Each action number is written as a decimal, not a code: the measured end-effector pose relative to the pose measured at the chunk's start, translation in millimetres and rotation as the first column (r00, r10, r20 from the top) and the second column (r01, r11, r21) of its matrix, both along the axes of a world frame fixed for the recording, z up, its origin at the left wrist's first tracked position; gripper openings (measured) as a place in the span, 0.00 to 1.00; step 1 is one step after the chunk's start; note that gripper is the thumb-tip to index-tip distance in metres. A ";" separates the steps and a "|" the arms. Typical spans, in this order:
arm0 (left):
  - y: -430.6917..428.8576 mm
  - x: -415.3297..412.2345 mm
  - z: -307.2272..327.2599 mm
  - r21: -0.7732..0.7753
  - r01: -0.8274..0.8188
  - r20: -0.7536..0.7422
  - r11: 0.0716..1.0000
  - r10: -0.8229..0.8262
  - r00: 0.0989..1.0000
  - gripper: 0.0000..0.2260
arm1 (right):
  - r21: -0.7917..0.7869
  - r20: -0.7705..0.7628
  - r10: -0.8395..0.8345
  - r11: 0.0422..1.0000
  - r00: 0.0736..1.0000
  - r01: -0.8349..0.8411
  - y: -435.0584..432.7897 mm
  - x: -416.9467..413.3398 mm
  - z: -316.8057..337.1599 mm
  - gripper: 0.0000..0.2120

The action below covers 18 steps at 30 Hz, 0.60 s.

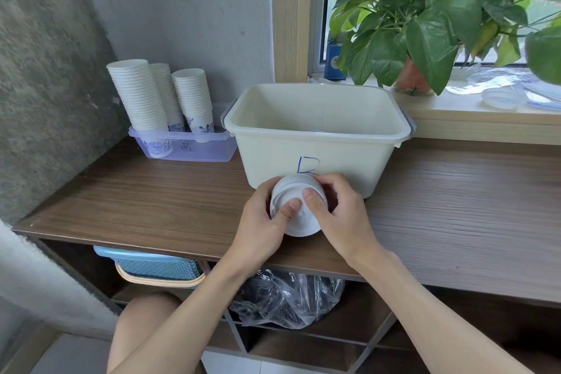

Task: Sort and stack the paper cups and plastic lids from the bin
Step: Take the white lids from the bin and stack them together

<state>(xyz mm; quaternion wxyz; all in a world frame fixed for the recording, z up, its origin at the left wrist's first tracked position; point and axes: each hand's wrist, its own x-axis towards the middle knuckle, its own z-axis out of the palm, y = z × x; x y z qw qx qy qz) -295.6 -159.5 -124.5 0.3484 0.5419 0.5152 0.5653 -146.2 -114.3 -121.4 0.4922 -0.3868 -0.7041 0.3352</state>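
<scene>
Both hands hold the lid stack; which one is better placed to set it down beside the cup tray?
Left, probably. The left hand grips the lid stack on the side facing the cup tray, with bare counter between; the right hand would reach across.

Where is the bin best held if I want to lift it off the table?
At its two short ends, one hand coming from each side. The bin is wide, and its out-turned rim carries grey handles, left and right, that fingers can hook under. The front wall is smooth and sloped, so it would probably slip.
</scene>
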 end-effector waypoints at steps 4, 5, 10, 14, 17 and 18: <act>-2.9 -1.9 3.1 -0.010 0.093 -0.082 0.996 -0.094 0.992 0.18 | -0.026 0.062 0.065 0.998 0.996 -0.064 -0.9 0.1 1.3 0.22; -3.2 -2.7 3.8 -0.006 0.118 -0.101 0.993 -0.118 0.988 0.19 | -0.014 0.078 0.059 0.998 0.995 -0.058 -0.5 -0.7 1.2 0.24; -1.2 -2.9 0.4 0.008 0.082 -0.099 0.997 -0.080 0.992 0.21 | -0.001 0.120 0.050 0.999 0.992 -0.050 0.5 -3.1 0.3 0.18; 0.9 0.8 0.4 -0.007 0.051 -0.120 0.999 -0.052 0.991 0.18 | 0.013 0.125 0.053 0.998 0.991 -0.055 0.6 -4.4 -0.6 0.14; 1.3 1.3 2.2 -0.013 0.046 -0.138 0.999 -0.047 0.989 0.18 | 0.049 0.123 0.044 0.998 0.991 -0.050 0.6 -4.7 -1.7 0.15; 1.1 1.6 2.8 -0.013 0.048 -0.137 0.999 -0.049 0.989 0.18 | 0.055 0.119 0.039 0.997 0.992 -0.046 0.8 -4.6 -2.1 0.15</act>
